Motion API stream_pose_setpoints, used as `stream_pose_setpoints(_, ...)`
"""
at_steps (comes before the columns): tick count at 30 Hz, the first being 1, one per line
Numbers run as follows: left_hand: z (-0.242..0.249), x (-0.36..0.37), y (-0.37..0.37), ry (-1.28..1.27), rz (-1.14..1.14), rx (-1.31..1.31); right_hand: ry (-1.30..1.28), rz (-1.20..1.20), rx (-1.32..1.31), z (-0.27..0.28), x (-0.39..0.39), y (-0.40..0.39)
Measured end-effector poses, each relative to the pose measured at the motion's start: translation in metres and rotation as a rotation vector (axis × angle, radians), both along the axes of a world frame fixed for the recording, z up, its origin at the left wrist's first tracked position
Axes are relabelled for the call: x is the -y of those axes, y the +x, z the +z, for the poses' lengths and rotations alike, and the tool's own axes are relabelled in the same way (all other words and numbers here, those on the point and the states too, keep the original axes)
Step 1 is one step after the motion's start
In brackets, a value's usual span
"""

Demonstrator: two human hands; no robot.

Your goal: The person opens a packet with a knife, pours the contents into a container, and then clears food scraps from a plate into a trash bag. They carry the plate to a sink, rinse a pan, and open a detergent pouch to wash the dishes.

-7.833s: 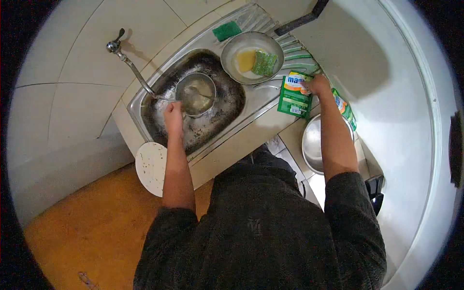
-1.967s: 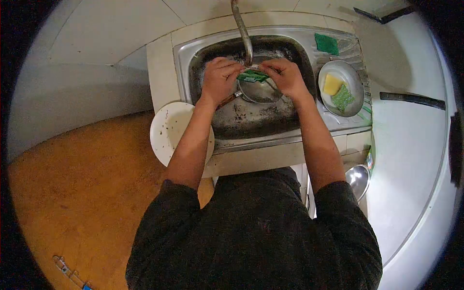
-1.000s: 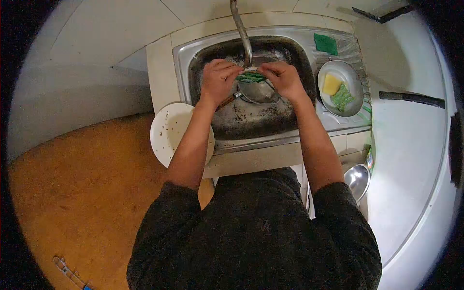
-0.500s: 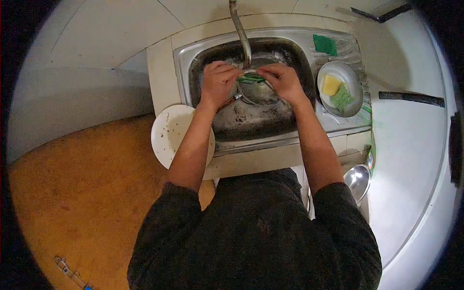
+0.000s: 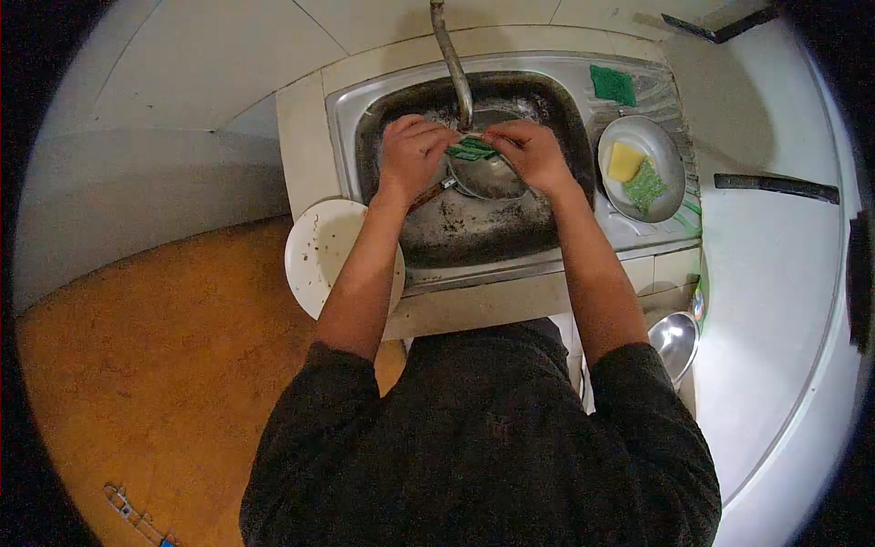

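Both hands are over the sink, just below the faucet's spout. My left hand pinches the left end of a small dark-green creased piece; its kind cannot be made out. The fingers of my right hand close on its right end, so it stretches between the two hands. Beneath it, a round pan lies in the sink, with its handle pointing down and left and partly hidden by my left wrist.
A metal faucet hangs over the sink. On the drainboard, a metal dish holds a yellow sponge and a green mesh scrubber, near a green pad. A soiled white plate stands left; a shiny bowl sits lower right.
The green piece has shifted slightly and shows more of its creased surface. My hands have barely moved and keep hold of both its ends.
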State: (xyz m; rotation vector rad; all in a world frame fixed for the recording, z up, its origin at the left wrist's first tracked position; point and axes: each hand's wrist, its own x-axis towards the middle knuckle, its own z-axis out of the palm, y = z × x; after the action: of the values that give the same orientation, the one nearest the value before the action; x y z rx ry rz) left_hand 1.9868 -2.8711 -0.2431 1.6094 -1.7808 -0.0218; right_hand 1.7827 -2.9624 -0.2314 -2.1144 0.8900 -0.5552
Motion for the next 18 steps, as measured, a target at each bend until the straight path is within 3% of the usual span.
stream_pose_setpoints(3, -0.002, 0.001, 0.001, 0.055, 0.004, -0.058, -0.074, 0.036, -0.005, 0.002, 0.000, 0.001)
stream_pose_setpoints(5, -0.004, 0.001, 0.001, 0.102, 0.005, -0.112, 0.102, -0.033, 0.020, 0.004, -0.001, 0.002)
stream_pose_setpoints(13, 0.008, -0.001, -0.019, 0.295, 0.030, -0.493, 0.265, -0.063, 0.006, 0.009, -0.001, -0.006)
stream_pose_setpoints(16, -0.004, -0.005, -0.013, 0.510, -0.026, -0.299, 0.352, -0.080, -0.003, 0.022, -0.005, -0.012)
stream_pose_setpoints(18, -0.013, -0.007, -0.013, 0.597, -0.053, -0.380, 0.390, -0.103, 0.010, 0.022, -0.006, -0.020)
